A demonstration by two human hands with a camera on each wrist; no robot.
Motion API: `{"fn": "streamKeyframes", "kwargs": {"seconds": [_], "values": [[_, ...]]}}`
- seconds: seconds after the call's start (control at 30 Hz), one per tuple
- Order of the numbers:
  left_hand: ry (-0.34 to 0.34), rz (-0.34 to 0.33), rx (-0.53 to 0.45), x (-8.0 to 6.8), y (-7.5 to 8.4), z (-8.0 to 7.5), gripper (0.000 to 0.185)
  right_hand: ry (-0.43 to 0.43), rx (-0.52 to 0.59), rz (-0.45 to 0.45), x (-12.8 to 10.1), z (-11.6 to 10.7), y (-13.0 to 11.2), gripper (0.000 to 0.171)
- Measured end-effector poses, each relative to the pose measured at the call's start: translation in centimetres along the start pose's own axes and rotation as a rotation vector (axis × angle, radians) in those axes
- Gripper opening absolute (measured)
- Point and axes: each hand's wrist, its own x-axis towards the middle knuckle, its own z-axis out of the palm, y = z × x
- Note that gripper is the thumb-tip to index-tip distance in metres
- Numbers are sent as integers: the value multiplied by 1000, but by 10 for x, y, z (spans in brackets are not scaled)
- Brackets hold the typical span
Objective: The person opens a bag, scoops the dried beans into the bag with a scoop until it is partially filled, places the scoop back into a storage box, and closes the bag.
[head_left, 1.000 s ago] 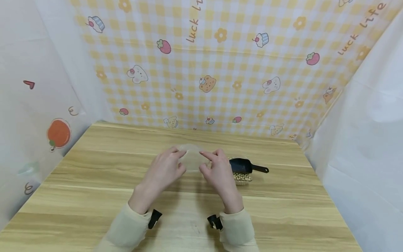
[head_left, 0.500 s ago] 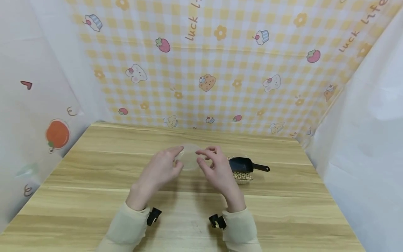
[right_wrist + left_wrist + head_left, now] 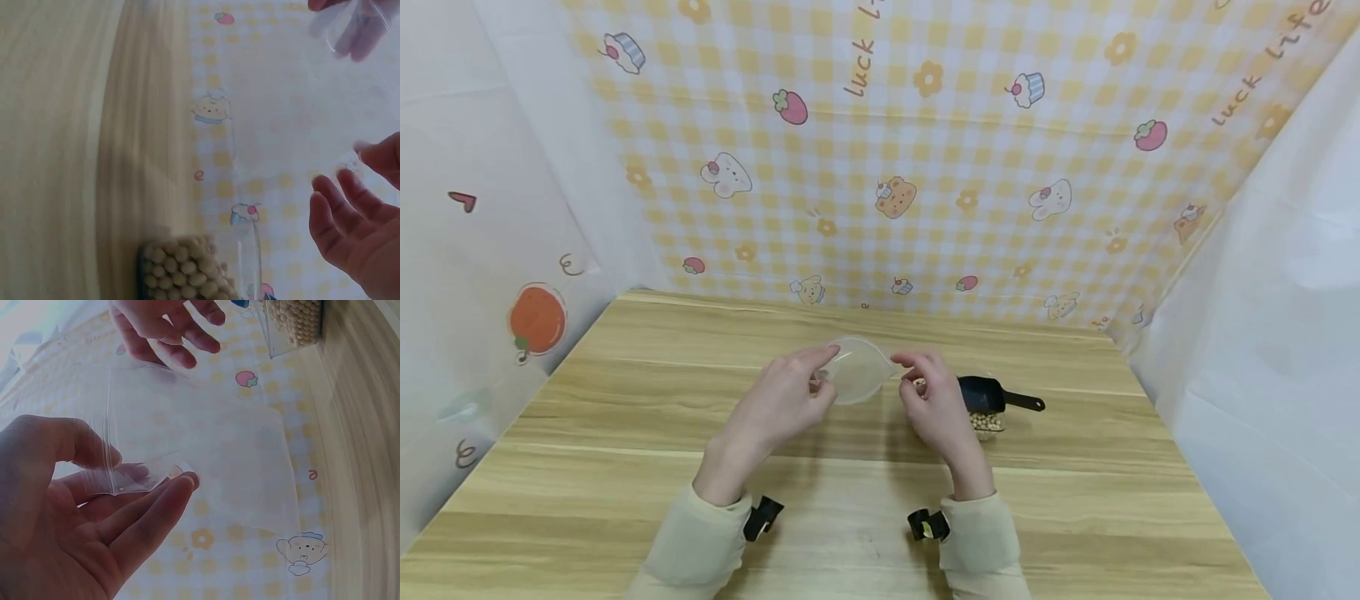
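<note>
Head view: nearest us are both cream sleeves (image 3: 696,546), then our left hand (image 3: 778,404) & right hand (image 3: 936,400), raised over the middle of the tabletop (image 3: 625,467). Between them hangs a clear plastic bag (image 3: 856,377). Left hand pinches its near-left rim w/ thumb & forefinger, other fingers loosely extended; the left wrist cam shows the zip strip caught there. Right hand pinches the opposite rim, fingers curled, though the contact itself is faint in the right wrist cam.

To do this step well, we judge: keep both pinches right at the rim, pull apart evenly so the mouth opens w/o the film slipping or collapsing, keep the bag upright.

Just beyond the right hand, a clear container of soybeans (image 3: 987,422) sits on the tabletop w/ a black scoop (image 3: 992,393) resting on it, handle pointing right. It's near our right knuckles, so little slack that side. Left & front of tabletop give room. Farther back, checkered backdrop (image 3: 925,167); white side walls close in both edges.
</note>
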Motion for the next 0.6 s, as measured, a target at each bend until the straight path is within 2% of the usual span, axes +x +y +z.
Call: {"fn": "streamKeyframes", "kwargs": {"seconds": [0.23, 0.4, 0.6], "values": [[-21, -23, 8, -2, -3, 1, 48, -45, -114, -13, -2, -27, 7, 31], [-27, -44, 9, -2, -8, 2, 47, -95, -216, 36, -7, -61, 19, 32], [-57, -47, 14, -1, -13, 3, 47, -87, -266, 87, -17, -105, 43, 31]]}}
